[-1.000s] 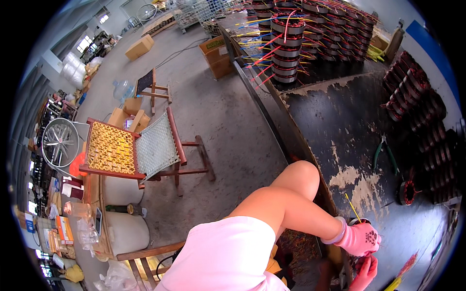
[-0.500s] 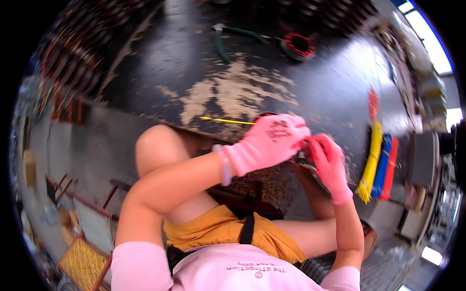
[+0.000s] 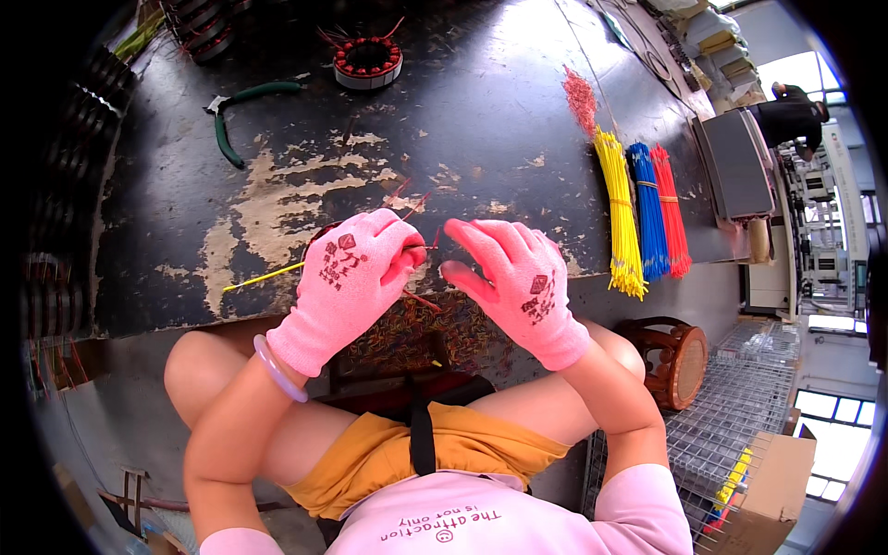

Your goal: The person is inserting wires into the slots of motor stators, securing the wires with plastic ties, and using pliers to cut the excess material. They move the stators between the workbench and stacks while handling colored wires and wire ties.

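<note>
My left hand, in a pink glove, is closed around a mostly hidden piece that looks like a wire-wound stator; a dark red edge shows behind the knuckles. Thin red wires stick out past its fingers, and its thumb and forefinger pinch a short wire. A yellow wire runs out to the left beneath this hand. Just right of the wire's end is my right hand, also gloved, thumb and forefinger spread apart with nothing seen between them. Both hands are over the table's near edge.
Green-handled pliers and a wound stator lie farther back on the worn black table. At right are yellow, blue and red wire bundles, beside red scraps. A wooden stool stands below.
My head view has shifted right, so the table things appear farther left. My right hand has come away from the left hand's fingertips, and its fingers have spread. The left hand keeps its grip.
</note>
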{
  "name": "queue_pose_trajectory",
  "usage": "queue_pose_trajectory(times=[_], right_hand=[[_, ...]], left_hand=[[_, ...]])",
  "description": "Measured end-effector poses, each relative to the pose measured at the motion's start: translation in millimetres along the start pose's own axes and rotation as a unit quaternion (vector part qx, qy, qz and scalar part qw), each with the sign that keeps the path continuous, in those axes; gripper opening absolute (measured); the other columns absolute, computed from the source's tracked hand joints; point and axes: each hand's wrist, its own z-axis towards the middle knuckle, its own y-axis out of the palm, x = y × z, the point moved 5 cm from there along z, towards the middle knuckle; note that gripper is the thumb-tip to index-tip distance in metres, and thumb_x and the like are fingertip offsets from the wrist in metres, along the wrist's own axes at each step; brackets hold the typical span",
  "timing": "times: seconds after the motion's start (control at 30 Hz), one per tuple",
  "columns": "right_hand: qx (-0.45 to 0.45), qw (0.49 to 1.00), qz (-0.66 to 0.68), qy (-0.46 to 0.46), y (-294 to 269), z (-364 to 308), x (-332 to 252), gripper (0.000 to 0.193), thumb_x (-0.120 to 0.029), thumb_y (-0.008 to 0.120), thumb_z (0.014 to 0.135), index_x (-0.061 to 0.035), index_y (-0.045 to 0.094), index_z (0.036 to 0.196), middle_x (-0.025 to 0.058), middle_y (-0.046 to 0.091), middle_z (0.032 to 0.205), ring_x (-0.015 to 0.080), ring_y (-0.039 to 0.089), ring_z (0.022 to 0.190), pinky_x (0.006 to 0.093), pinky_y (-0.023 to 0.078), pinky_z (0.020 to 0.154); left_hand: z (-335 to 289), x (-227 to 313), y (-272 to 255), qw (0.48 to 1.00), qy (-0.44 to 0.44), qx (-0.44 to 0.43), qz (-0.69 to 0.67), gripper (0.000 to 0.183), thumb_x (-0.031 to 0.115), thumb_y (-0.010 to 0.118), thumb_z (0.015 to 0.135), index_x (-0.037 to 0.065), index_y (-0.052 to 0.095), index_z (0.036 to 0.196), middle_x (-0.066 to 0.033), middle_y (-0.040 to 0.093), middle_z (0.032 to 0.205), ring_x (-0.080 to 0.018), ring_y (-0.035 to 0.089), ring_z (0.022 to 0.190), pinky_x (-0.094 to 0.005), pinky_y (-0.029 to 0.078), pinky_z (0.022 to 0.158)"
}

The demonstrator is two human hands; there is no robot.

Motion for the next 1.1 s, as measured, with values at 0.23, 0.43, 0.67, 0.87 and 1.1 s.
queue_pose_trajectory(times=[0.23,0.43,0.67,0.87,1.1], right_hand=[[-0.22,0.617,0.613,0.442,60.8,-16.1,17.4,0.018,-0.025,0.065,0.099,-0.0071,0.069,0.103,0.0023,0.068,0.085,0.0111,0.061,0.068,0.0277,0.05,0.064],[-0.173,0.916,0.298,0.205,29.5,4.2,22.0,0.018,-0.025,0.066,0.096,-0.0074,0.068,0.101,0.0061,0.068,0.082,0.0197,0.064,0.067,0.033,0.052,0.064],[-0.251,0.802,0.418,0.344,37.0,8.7,16.6,0.018,-0.025,0.065,0.097,-0.0079,0.07,0.095,0.0063,0.068,0.08,0.0143,0.063,0.065,0.0325,0.051,0.061],[-0.188,0.82,0.416,0.346,37.8,-0.2,27.7,0.018,-0.028,0.069,0.095,-0.0097,0.071,0.097,0.005,0.067,0.079,0.0167,0.062,0.064,0.03,0.049,0.059],[-0.038,0.998,-0.016,-0.043,24.0,10.7,-0.6,0.018,-0.027,0.075,0.083,-0.0159,0.06,0.08,0.0013,0.057,0.083,0.0196,0.062,0.082,0.0367,0.049,0.07]], left_hand=[[3.0,-1.2,-0.8,1.0,0.015,0.002,-0.004,0.012,0.012,0.07,0.084,0.011,0.066,0.095,-0.0051,0.066,0.093,-0.0275,0.067,0.088,-0.0393,0.054,0.074],[3.0,-1.8,-2.8,1.0,0.01,0.005,-0.001,0.01,0.011,0.07,0.084,0.011,0.066,0.094,-0.0049,0.066,0.093,-0.0273,0.067,0.088,-0.039,0.054,0.074],[3.9,1.0,-1.7,1.0,0.015,0.001,-0.02,0.013,0.007,0.07,0.082,0.007,0.069,0.095,-0.0058,0.068,0.095,-0.0293,0.067,0.091,-0.0384,0.054,0.076],[2.1,0.2,-3.5,1.0,0.005,-0.004,-0.014,0.011,0.006,0.07,0.082,0.007,0.069,0.094,-0.0057,0.067,0.094,-0.0289,0.067,0.09,-0.0385,0.054,0.076],[2.5,-0.3,-0.3,1.0,-0.004,0.005,-0.005,0.01,0.006,0.069,0.083,0.008,0.069,0.093,-0.006,0.066,0.091,-0.0289,0.066,0.088,-0.0392,0.054,0.076]])
